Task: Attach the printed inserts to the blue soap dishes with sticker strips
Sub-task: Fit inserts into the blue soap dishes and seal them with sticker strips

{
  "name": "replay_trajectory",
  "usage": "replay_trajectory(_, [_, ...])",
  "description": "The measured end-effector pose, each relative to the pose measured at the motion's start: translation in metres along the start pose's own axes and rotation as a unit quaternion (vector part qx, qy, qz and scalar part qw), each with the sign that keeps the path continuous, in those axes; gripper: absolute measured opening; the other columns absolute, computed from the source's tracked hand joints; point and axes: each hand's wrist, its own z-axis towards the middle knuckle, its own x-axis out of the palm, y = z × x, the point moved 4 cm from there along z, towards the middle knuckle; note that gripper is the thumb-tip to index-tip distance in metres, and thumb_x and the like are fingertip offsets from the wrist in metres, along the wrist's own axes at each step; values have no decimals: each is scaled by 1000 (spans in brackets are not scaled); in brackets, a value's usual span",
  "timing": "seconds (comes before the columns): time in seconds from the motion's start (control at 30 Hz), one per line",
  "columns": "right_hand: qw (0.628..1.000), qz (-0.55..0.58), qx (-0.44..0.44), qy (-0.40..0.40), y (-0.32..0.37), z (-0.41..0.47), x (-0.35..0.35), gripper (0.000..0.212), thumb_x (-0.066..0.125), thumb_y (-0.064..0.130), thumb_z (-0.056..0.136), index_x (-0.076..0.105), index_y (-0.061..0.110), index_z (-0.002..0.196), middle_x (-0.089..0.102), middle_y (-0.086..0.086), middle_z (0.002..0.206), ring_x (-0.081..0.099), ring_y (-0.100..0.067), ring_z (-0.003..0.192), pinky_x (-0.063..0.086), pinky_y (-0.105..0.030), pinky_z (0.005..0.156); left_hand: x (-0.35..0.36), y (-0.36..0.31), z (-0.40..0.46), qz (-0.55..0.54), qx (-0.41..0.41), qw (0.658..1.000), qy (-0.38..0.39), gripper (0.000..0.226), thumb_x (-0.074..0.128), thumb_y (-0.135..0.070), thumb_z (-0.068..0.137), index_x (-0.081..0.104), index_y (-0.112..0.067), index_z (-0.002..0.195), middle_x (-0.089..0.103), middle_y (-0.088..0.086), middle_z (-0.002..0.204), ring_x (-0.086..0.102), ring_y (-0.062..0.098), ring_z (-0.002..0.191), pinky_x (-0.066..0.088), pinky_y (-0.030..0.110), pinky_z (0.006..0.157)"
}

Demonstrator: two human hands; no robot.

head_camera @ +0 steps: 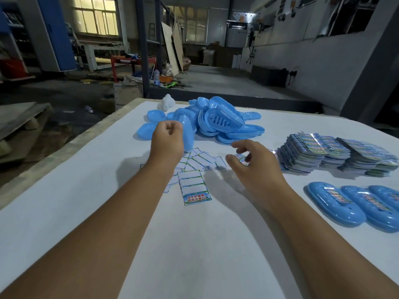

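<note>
A pile of blue soap dishes (226, 119) lies at the far middle of the white table (194, 244). My left hand (167, 137) is curled at the pile's near edge and grips one blue soap dish (189, 134), which stands on its edge. My right hand (257, 162) pinches a small printed sticker (241, 157) between thumb and fingers, just above the table. A sticker strip (194, 187) lies between my arms, with one printed sticker left at its near end. Stacks of printed inserts (313, 152) sit on the right.
Several empty backing papers (200, 160) are scattered under my hands. Three blue dishes with inserts on them (336, 203) lie in a row at the right edge. A white object (168, 102) stands behind the pile. The table's left edge runs diagonally; beyond it is workshop floor.
</note>
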Motion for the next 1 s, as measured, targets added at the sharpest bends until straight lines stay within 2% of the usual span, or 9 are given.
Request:
replay_trajectory(0.17, [996,52,-30,71,4,-3,4,78,74,54,83,35,45,149,46,20,142,51,-4,124,45,-28,100,33,-4,-43,-252,-201,938,127,17,49,-22,104,64,-16,100,73,-2,83,66,11,69,44,23,49])
replay_trajectory(0.3, [996,37,-36,72,0,-4,1,76,78,59,77,40,47,142,56,27,118,60,3,102,49,-22,88,39,-4,-58,-266,-222,923,168,20,50,-23,104,67,-12,104,76,-2,82,69,10,64,43,23,53])
replay_trajectory(0.37, [997,27,-16,75,-5,-1,-2,85,81,61,71,42,40,144,57,24,115,60,3,97,45,-18,83,31,-2,-53,-172,-194,952,166,23,51,-27,103,68,-13,103,76,0,86,69,11,69,50,27,59])
replay_trajectory(0.43, [996,11,8,90,-9,3,-7,89,81,63,68,45,33,143,58,19,114,59,1,96,42,-20,82,18,-1,-43,69,-89,980,164,25,53,-37,100,68,-17,104,73,-2,92,69,14,78,55,35,73])
replay_trajectory(0.5, [991,-52,13,123,-13,4,-12,86,77,66,64,52,31,138,60,14,113,58,-9,100,42,-24,82,8,-1,-40,366,49,919,141,22,53,-42,96,66,-26,99,68,-6,96,65,17,91,55,39,82])
replay_trajectory(0.57, [976,-105,28,186,-17,0,-12,84,73,66,61,52,35,136,60,12,114,53,-17,110,45,-31,88,7,-3,-46,498,105,852,124,18,53,-42,94,65,-30,99,66,-7,104,59,19,98,52,39,83])
replay_trajectory(0.67, [956,-154,36,247,-20,-6,-9,77,73,63,68,51,38,137,57,10,119,48,-25,117,45,-37,97,7,3,-50,471,46,859,195,24,58,-38,90,63,-35,113,62,-8,120,58,14,97,51,31,79])
replay_trajectory(0.8, [947,-182,43,260,-18,-6,-8,79,71,63,72,48,37,143,50,-2,132,39,-32,123,38,-38,94,5,-1,-53,485,-8,808,335,52,61,-24,85,51,-38,134,48,-5,143,52,12,112,42,20,75])
replay_trajectory(1.0, [942,-193,56,270,-17,-10,-6,87,71,60,75,36,38,152,39,-4,147,29,-35,136,34,-46,106,5,-8,-53,476,16,811,340,50,72,-23,84,55,-38,129,56,-11,123,54,9,107,45,28,86])
